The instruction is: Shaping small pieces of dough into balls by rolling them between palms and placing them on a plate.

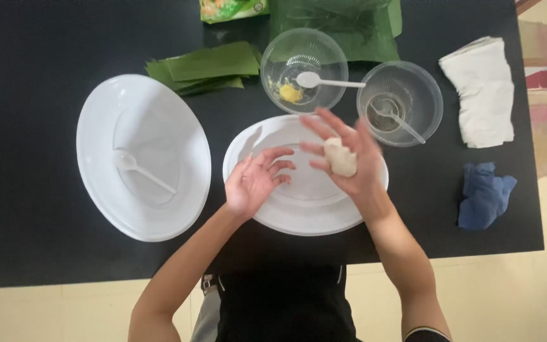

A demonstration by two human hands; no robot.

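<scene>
Dough lump (pixel 340 157), one; bowls: two white, two clear.

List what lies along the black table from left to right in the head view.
Large white oval bowl with a white plastic spoon → left hand → right hand cradling a pale dough lump → crumpled blue cloth.

A black tabletop (pixel 26 190) is filling most of the view under soft, even light, with a pale cream floor (pixel 508 297) showing below it and along the right edge.
</scene>
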